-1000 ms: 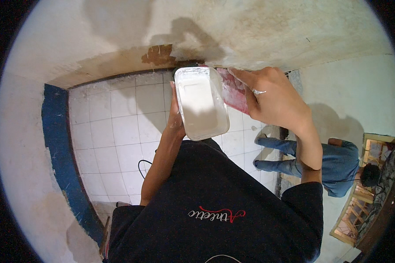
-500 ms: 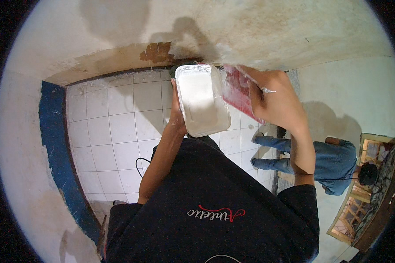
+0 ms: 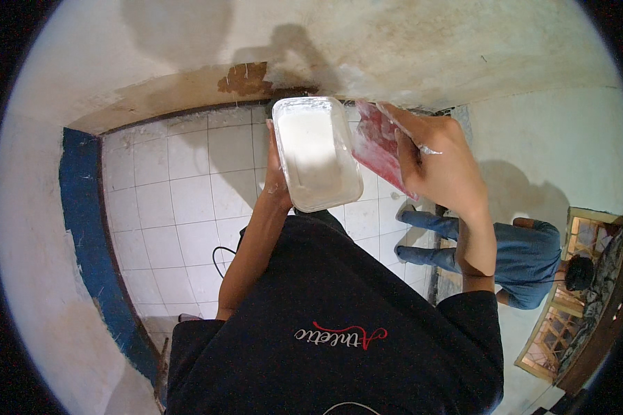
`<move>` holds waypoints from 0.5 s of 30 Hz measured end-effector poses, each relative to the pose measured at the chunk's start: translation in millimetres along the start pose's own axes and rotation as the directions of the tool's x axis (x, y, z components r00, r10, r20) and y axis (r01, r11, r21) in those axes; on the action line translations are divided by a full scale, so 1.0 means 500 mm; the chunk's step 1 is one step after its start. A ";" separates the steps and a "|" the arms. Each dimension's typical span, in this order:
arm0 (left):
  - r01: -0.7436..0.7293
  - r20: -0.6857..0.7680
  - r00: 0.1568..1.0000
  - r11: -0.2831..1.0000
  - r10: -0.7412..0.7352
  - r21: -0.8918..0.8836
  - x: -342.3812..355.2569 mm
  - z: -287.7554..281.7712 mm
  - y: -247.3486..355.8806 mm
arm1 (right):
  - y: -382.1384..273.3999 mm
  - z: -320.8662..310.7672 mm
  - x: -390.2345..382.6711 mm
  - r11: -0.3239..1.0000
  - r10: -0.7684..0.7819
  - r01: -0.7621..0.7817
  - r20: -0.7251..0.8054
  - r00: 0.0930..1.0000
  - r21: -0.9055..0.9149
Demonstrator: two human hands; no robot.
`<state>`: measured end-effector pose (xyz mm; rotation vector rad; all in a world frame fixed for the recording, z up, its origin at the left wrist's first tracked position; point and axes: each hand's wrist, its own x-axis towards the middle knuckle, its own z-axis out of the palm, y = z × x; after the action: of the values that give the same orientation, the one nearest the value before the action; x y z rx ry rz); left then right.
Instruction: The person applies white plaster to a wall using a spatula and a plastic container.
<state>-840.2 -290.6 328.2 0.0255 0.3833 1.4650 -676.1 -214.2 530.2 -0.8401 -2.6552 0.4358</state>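
Observation:
My left hand [image 3: 275,171] is closed around the left side of a clear, rectangular plastic tub [image 3: 327,199]. White putty-like paste [image 3: 306,138] lies inside it and smears its far rim. Just to the right, my right hand [image 3: 444,160] grips a red, flat plastic spreader [image 3: 379,146], its blade coated with white paste. The blade's left edge is beside the tub's right rim; whether they touch I cannot tell. A streak of white paste sits on my right hand, and the fingertips behind the spreader are partly hidden.
Ahead stands a stained wall [image 3: 408,48] with a brown bare patch [image 3: 246,78] low down. White floor tiles [image 3: 187,200] lie below, with a blue band [image 3: 83,207] along the left wall. At right, another person [image 3: 526,263] in blue stands near a window [image 3: 547,339].
The tub has shifted very slightly up and left in view. My right hand still grips the spreader, its blade turned a little. The other person's arm has moved slightly.

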 end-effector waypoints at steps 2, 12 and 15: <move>0.000 -0.005 1.000 1.000 0.000 0.013 0.002 -0.003 0.000 | -0.021 -0.015 0.000 0.998 0.040 -0.034 0.108 0.993 -0.057; 0.020 -0.040 0.999 1.000 -0.021 -0.018 0.003 -0.014 -0.004 | -0.015 -0.011 0.000 0.999 0.035 -0.036 -0.062 0.997 -0.029; 0.032 -0.013 0.999 0.998 -0.033 -0.058 0.003 -0.017 -0.001 | -0.025 -0.009 0.007 1.000 -0.013 0.013 0.000 1.000 -0.015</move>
<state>-841.8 -290.9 319.4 -0.0373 0.3513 1.4442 -683.3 -221.1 540.0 -0.8275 -2.6651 0.4125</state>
